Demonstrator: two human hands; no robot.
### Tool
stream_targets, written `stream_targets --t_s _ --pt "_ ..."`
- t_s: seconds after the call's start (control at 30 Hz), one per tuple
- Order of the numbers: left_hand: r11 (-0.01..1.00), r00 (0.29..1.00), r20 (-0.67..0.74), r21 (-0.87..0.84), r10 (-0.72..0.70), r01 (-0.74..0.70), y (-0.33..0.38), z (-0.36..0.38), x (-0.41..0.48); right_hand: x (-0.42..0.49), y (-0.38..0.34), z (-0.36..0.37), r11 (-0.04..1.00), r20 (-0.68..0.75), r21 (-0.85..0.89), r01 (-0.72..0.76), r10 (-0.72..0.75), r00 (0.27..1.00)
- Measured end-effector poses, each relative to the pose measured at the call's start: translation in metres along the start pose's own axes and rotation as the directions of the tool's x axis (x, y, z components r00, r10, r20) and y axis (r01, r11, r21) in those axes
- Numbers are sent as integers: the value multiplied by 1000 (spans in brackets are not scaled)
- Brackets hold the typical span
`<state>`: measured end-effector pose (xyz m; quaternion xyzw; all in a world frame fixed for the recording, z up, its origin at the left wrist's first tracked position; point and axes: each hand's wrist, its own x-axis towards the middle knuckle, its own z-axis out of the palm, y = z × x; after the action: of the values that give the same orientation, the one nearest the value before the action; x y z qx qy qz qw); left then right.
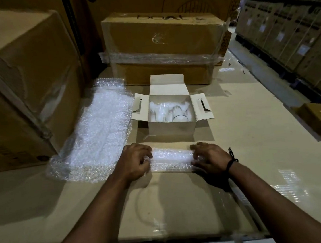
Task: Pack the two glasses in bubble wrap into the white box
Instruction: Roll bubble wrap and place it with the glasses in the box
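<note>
Head view: our left hand (135, 160) has its fingers curled over the left end of the bubble-wrap roll (170, 158). Our right hand (208, 157) does the same on the right end, with a black wristband (231, 159) on that wrist. Both hands are clamped on the wrap.

The roll lies flat and crosswise on the cardboard worktop (180, 205), just in front of the white box (172, 126) and apart from it. We can't see through the wrap; going by the task, we assume a glass is inside.

The box is open with its flaps out. It holds a clear item (179, 117) with a dark rim, plus white padding. We can't tell how well that one is wrapped.

A loose bubble-wrap sheet (97, 129) lies left of the box, close to our left hand. Brown cartons (161, 36) stand behind and to the left.

Handling, our read:
- **Load:** light and fragile. The wrap is soft and slick, so the glass could slide out of an open end.
- **Ends:** probably empty wrap that will crush, so they give no real hold.
- **Grip:** tuck the ends in, then hold round the middle where the glass body is firm, or cup both ends closed.
- **Placement:** lift level and lower into the free space in the box. Don't set it down on the item already there.
</note>
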<state>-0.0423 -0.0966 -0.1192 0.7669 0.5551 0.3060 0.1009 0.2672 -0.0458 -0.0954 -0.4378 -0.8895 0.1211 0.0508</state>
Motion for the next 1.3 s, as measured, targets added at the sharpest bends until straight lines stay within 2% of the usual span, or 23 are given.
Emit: stream_targets --t_s 0.1,0.17,0.3,0.4,0.5,0.57,0.7,0.77,0.83,0.93,1.1,1.2,1.3 --pt "984 996 80 177 -39 25 2 3 2 4 -4 -7 999 17 -47 21 -20 1000" --pt "973 992 115 231 -49 22 4 6 6 7 -9 -9 998 49 -64 -11 14 999" --pt "981 996 92 194 6 -23 8 9 10 17 -19 -10 988 80 -102 -113 121 989" --pt "985 993 118 170 -8 -12 17 8 16 27 -23 -11 977 90 -145 -158 172 981" --pt "969 984 176 233 37 -78 17 6 20 31 -26 -10 959 70 -250 -131 153 986" --pt "962 978 196 247 71 -119 12 5 19 29 -26 -9 963 17 -245 -116 124 992" --pt "972 977 207 212 59 -104 8 6 17 23 -24 0 971 -82 -207 -115 100 992" --pt "970 976 204 208 81 -124 8 7 21 19 -24 4 970 -61 -216 -112 100 993" --pt "975 971 237 201 42 -91 11 3 28 15 -26 5 968 -24 -240 -78 75 997" --pt "975 954 298 211 -3 -63 17 -3 34 10 -27 -4 963 68 -222 -156 174 982" --pt "971 912 407 233 -45 -56 12 -1 39 17 -28 -10 960 88 -131 -247 260 962" --pt "970 936 350 211 42 -123 10 2 38 22 -31 -13 945 75 -75 -317 323 944" --pt "983 973 195 117 120 -144 6 3 36 23 -30 -17 944 27 -61 -324 326 945"
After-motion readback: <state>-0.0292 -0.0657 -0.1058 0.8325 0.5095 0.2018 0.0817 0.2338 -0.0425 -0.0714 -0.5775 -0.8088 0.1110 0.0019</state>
